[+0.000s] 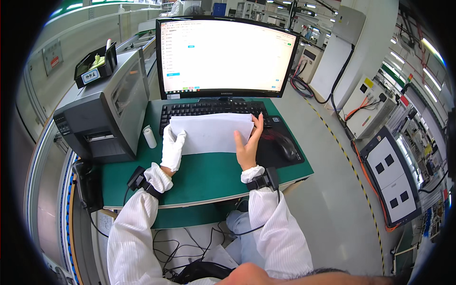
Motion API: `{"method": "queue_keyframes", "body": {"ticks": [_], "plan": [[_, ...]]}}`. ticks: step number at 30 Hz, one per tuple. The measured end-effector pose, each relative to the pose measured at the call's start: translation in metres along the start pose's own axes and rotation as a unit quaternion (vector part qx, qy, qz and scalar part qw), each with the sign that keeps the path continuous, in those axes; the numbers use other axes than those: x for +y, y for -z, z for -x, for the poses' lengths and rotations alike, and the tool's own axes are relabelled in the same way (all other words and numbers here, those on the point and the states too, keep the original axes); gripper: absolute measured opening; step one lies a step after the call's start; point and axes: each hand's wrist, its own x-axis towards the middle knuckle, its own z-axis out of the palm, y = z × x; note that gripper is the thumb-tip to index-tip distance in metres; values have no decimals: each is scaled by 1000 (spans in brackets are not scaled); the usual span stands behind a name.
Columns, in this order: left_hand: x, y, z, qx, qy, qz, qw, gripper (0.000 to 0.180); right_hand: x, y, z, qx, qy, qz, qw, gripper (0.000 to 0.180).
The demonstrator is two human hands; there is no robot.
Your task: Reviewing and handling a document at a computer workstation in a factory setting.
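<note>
A stack of white paper sheets [209, 135] is held upright on its long edge, tilted, in front of the keyboard [190, 110]. My left hand [173, 148], in a white glove, grips the stack's left end with the thumb on its near face. At the right end my bare right hand [249, 145] closes on the sheets, thumb in front and fingers behind the edge. The stack covers part of the keyboard. A black mouse [285, 146] lies on a dark mouse pad [273, 156] just right of my right hand.
A large monitor [228, 57] stands lit behind the keyboard. To the left are a grey label printer [102, 111] with a black bin [95, 64] on top, a small white roll [149, 137] and a black handheld scanner [88, 184]. Cables [190, 247] tangle below the green table [204, 183].
</note>
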Motion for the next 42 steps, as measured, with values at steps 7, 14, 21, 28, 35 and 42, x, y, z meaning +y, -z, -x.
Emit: {"method": "queue_keyframes", "body": {"ticks": [7,14,21,28,35,42], "plan": [[5,0,2,-4,14,-6,1000,43,0,0,-2,-10,5,21,1000,94],[10,-1,5,-30,19,-9,999,45,9,0,2,-46,-29,-4,999,88],[10,-4,3,-10,15,-19,1000,52,13,3,2,-29,-54,-42,997,82],[-1,15,-3,-29,25,-43,998,43,29,-6,8,-18,-108,-51,993,44],[-9,4,-1,-14,1,-71,997,36,19,-6,9,-5,-81,27,996,37],[-4,-2,1,12,-6,-14,1000,34,17,-3,10,-25,-61,57,996,42]]}}
